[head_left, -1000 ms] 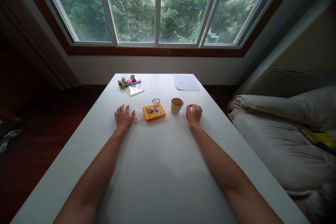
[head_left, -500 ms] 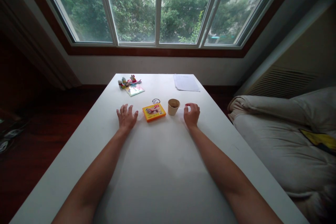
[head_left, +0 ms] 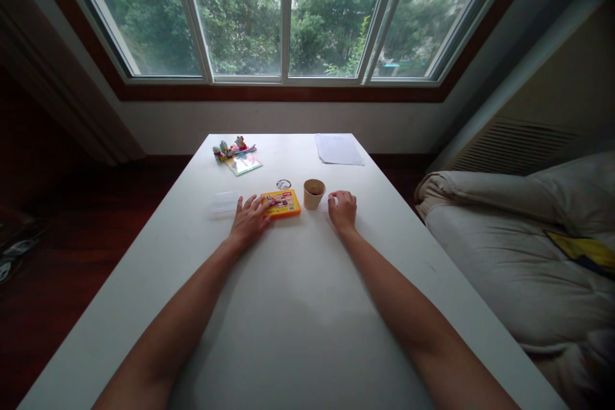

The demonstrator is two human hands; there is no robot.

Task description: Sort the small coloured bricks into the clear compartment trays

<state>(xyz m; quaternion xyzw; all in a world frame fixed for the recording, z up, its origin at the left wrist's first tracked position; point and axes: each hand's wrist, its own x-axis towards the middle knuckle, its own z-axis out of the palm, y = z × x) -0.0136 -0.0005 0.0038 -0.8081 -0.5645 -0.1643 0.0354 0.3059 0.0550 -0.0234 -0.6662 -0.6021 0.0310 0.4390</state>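
Observation:
My left hand is stretched flat with its fingers apart, and its fingertips lie over the left end of a yellow-orange box with printed pictures on top. To the left of that hand lies a clear plastic tray, faint against the white surface. A brown paper cup stands upright between the box and my right hand. The right hand rests on the table with its fingers curled in. Something pale and translucent shows beside its fingertips, but what they hold, if anything, is hidden.
The white table reaches toward the window. Small colourful figurines and a shiny card are at its far left, white papers at its far right. Behind the box lies a dark ring-shaped item. A pale sofa stands to the right.
My left hand has moved right, from beside the yellow-orange box onto its left end, and the clear tray now shows to its left. My right hand stays curled beside the cup.

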